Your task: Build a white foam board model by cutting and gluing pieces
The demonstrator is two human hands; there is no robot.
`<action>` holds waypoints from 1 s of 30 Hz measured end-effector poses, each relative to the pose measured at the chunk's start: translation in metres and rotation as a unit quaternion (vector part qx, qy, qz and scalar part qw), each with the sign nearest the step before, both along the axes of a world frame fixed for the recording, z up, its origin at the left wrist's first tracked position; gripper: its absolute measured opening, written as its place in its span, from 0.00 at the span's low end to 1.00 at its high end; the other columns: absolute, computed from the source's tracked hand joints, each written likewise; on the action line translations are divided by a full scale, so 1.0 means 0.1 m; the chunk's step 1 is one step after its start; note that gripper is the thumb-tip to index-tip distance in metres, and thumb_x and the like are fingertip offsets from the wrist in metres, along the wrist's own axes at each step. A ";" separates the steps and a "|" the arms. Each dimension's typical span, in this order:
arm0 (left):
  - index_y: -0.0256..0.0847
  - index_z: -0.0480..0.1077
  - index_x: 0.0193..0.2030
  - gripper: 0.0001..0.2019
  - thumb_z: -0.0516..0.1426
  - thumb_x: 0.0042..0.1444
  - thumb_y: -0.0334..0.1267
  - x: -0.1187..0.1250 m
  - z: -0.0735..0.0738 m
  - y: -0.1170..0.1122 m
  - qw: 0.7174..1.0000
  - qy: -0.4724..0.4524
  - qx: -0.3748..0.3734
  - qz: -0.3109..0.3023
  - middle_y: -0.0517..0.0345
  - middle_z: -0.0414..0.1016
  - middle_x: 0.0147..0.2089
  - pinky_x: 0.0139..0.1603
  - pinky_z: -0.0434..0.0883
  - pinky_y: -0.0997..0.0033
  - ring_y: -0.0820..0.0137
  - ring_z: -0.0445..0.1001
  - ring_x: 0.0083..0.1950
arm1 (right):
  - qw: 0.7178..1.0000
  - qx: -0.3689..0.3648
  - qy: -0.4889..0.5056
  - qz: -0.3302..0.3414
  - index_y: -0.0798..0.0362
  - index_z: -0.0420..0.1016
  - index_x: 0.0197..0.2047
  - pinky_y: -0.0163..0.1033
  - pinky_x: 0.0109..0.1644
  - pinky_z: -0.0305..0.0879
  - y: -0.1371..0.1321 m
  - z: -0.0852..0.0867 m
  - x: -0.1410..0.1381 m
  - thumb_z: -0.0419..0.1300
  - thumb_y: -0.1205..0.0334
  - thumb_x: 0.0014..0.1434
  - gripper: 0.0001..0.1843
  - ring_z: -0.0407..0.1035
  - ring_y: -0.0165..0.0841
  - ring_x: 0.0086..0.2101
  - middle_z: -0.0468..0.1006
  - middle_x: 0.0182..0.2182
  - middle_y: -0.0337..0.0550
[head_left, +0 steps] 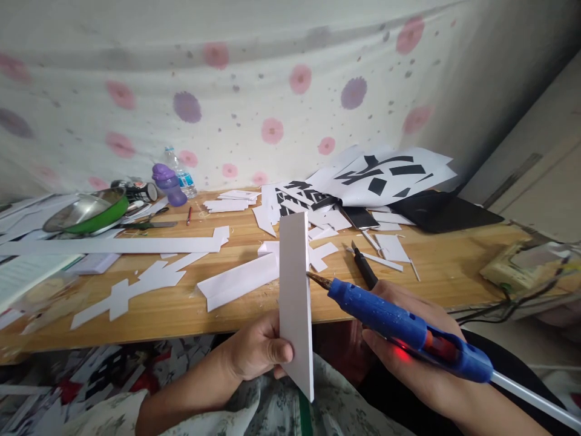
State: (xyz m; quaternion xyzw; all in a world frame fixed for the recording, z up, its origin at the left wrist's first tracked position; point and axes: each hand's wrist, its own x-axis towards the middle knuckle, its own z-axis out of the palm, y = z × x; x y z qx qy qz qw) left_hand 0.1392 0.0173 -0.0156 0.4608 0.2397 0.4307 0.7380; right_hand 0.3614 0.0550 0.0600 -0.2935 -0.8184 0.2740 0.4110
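Note:
My left hand (258, 351) is closed around the lower part of a tall white foam-board strip (294, 284), held upright in front of me over my lap. My right hand (408, 345) grips a blue hot glue gun (399, 324) with a red light glowing near the trigger. Its metal nozzle touches the right edge of the strip at mid height. A white glue stick pokes out of the gun's back end toward the lower right.
The wooden table (436, 266) holds several cut white pieces, black-and-white printed sheets (385, 172), a black utility knife (364, 266), a green-rimmed metal bowl (88, 212), a purple bottle (169, 183), a water bottle, scissors and a power strip (512, 266) with cables. Flowered cloth hangs behind.

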 end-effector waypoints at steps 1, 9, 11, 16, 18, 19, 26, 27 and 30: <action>0.32 0.68 0.22 0.24 0.65 0.43 0.56 0.00 0.00 0.00 1.000 0.001 0.000 0.003 0.61 0.65 0.18 0.13 0.50 0.81 0.84 0.56 0.14 | 1.000 0.001 0.002 0.000 0.50 0.66 0.25 0.36 0.25 0.61 0.00 0.00 0.00 0.57 0.67 0.53 0.07 0.65 0.29 0.22 0.68 0.22 0.37; 0.32 0.69 0.23 0.24 0.66 0.43 0.55 -0.03 -0.02 0.00 1.000 -0.008 -0.007 0.010 0.61 0.65 0.19 0.12 0.50 0.81 0.84 0.56 0.14 | 1.000 0.010 0.005 0.007 0.49 0.66 0.26 0.36 0.24 0.61 0.02 -0.02 -0.02 0.56 0.70 0.53 0.07 0.65 0.28 0.22 0.67 0.23 0.36; 0.32 0.69 0.23 0.24 0.66 0.42 0.55 -0.03 -0.02 0.01 1.000 -0.007 -0.005 0.007 0.61 0.65 0.19 0.12 0.50 0.81 0.84 0.56 0.14 | 1.000 0.011 0.004 0.008 0.49 0.66 0.26 0.36 0.24 0.61 0.02 -0.03 -0.02 0.56 0.69 0.53 0.07 0.64 0.28 0.22 0.67 0.22 0.36; 0.32 0.70 0.24 0.23 0.66 0.42 0.55 -0.03 -0.02 0.00 1.000 -0.009 -0.008 0.009 0.61 0.65 0.19 0.12 0.50 0.82 0.84 0.56 0.14 | 1.000 0.007 -0.001 0.002 0.49 0.65 0.25 0.38 0.25 0.60 0.03 -0.02 -0.03 0.56 0.67 0.54 0.07 0.64 0.29 0.22 0.68 0.22 0.37; 0.32 0.70 0.24 0.23 0.66 0.42 0.55 -0.03 -0.02 0.00 1.000 -0.010 -0.006 0.005 0.61 0.65 0.19 0.12 0.50 0.82 0.84 0.56 0.14 | 1.000 0.004 -0.004 -0.002 0.48 0.65 0.24 0.38 0.25 0.60 0.02 -0.01 -0.03 0.56 0.66 0.54 0.08 0.64 0.30 0.22 0.68 0.22 0.38; 0.32 0.71 0.24 0.23 0.66 0.42 0.55 -0.03 -0.02 0.00 1.000 -0.009 -0.006 0.003 0.61 0.65 0.19 0.12 0.50 0.82 0.84 0.56 0.14 | 1.000 0.005 -0.004 -0.006 0.48 0.65 0.24 0.38 0.25 0.60 0.02 -0.01 -0.03 0.56 0.66 0.54 0.08 0.64 0.30 0.22 0.67 0.21 0.38; 0.32 0.69 0.24 0.22 0.66 0.43 0.53 -0.05 -0.03 0.00 1.000 -0.024 -0.005 0.015 0.61 0.65 0.19 0.12 0.50 0.82 0.84 0.56 0.14 | 1.000 -0.004 -0.012 0.006 0.49 0.66 0.25 0.37 0.24 0.61 0.02 -0.02 -0.02 0.56 0.66 0.54 0.07 0.65 0.30 0.22 0.68 0.22 0.38; 0.33 0.69 0.24 0.22 0.66 0.43 0.53 -0.05 -0.03 0.00 0.999 -0.027 -0.005 0.018 0.61 0.65 0.19 0.12 0.50 0.82 0.84 0.57 0.14 | 1.000 -0.009 -0.017 0.006 0.49 0.66 0.25 0.37 0.25 0.61 0.01 -0.02 -0.01 0.56 0.66 0.55 0.07 0.65 0.30 0.22 0.68 0.22 0.38; 0.32 0.70 0.24 0.22 0.66 0.43 0.53 -0.05 -0.04 0.01 0.999 -0.026 0.000 0.020 0.61 0.65 0.19 0.12 0.50 0.81 0.83 0.57 0.14 | 1.000 -0.014 -0.026 0.002 0.49 0.67 0.25 0.37 0.24 0.61 0.00 -0.02 -0.02 0.56 0.65 0.55 0.07 0.65 0.29 0.21 0.69 0.22 0.38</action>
